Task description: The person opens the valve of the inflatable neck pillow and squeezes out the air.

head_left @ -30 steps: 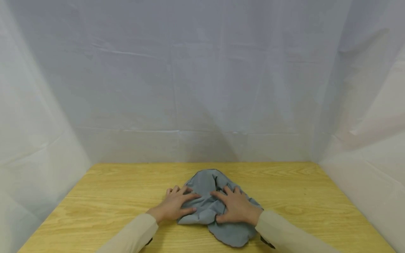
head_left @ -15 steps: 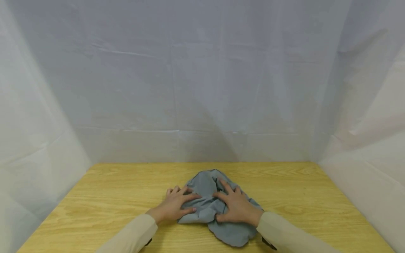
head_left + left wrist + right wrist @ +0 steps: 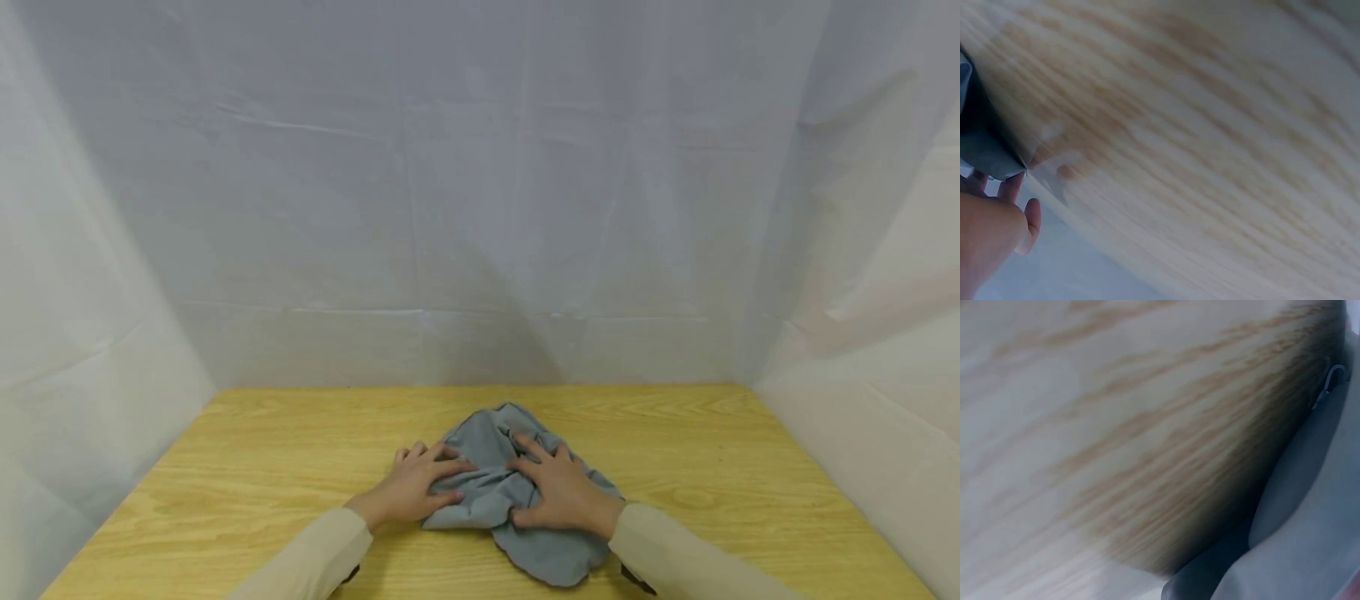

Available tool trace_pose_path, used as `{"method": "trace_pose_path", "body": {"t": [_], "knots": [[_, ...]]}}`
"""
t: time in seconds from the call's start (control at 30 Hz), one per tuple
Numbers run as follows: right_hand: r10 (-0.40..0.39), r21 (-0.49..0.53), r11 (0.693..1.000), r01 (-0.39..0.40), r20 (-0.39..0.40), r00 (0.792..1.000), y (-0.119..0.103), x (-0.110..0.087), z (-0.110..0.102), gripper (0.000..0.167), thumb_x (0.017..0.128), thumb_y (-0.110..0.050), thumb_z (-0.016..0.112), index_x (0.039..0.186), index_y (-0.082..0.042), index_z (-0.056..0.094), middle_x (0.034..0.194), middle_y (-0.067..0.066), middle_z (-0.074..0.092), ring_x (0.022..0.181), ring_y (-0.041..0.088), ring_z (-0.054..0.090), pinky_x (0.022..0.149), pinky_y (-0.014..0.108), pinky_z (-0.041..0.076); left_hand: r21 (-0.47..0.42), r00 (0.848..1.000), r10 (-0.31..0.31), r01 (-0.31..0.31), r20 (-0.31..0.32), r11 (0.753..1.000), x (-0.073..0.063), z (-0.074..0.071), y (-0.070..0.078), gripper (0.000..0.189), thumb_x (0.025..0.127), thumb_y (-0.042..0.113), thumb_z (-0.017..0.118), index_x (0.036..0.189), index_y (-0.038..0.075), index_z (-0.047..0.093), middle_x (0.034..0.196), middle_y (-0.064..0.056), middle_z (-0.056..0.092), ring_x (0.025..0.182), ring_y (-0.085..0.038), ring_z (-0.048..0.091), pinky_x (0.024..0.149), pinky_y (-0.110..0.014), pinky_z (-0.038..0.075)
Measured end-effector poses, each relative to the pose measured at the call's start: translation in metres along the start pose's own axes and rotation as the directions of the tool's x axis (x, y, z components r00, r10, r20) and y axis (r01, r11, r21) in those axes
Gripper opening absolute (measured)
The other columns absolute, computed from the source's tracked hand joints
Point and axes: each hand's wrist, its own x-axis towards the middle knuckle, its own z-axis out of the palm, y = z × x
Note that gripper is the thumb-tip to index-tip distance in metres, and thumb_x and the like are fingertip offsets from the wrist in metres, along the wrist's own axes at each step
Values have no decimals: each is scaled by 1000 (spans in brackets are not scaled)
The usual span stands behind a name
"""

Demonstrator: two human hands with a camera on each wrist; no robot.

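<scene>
A crumpled piece of thin grey fabric (image 3: 480,433) with a darker edge lies bunched on the table, a rounded flap of it spread toward the front. On its left side rests my left hand (image 3: 412,487), fingers spread and loosely bent, thumb on the folds. My right hand (image 3: 566,496) lies over the right part with spread fingers, the index finger among the creases near the middle. In the left wrist view, fingertips (image 3: 1013,181) touch the fabric's lower edge. Grey folds (image 3: 1300,475) fill the right side of the right wrist view, beside a thin pale loop (image 3: 1335,372).
The wooden table (image 3: 285,450) extends on both sides of the fabric. White sheeting (image 3: 480,208) hangs behind the table's far edge, and more sheeting (image 3: 885,358) closes in the right and left sides.
My right index finger reached forward over the fabric, then drew back, and the folds near its tip shifted slightly. My left hand has stayed in place.
</scene>
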Motion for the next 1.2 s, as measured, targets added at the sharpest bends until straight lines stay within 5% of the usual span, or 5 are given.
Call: {"method": "trace_pose_path", "body": {"t": [0.7, 0.97, 1.2], "knots": [[-21, -14, 1000, 20, -65, 998, -3, -1, 1, 51, 76, -57, 60, 108, -17, 62, 144, 6, 36, 106, 52, 44, 70, 64, 40, -125, 997, -6, 16, 79, 992, -1, -9, 4, 46, 92, 52, 41, 129, 27, 53, 135, -2, 47, 109, -23, 43, 77, -37, 23], [-11, -5, 1000, 11, -58, 998, -3, -1, 0, 52, 76, -58, 59, 109, -17, 61, 144, 7, 36, 108, 52, 42, 72, 65, 39, -110, 992, -19, 33, 127, 993, -1, -9, 5, 56, 84, 59, 51, 131, 29, 49, 138, -1, 43, 115, -24, 40, 86, -45, 24], [-11, 11, 1000, 11, -53, 999, -1, -3, 2, 58, 78, -59, 58, 120, -20, 54, 147, 5, 32, 109, 49, 41, 75, 64, 38, -48, 997, -3, 7, 76, 999, -2, -3, 8, 58, 81, 62, 53, 129, 30, 52, 137, -3, 44, 110, -25, 42, 86, -46, 25]]}}
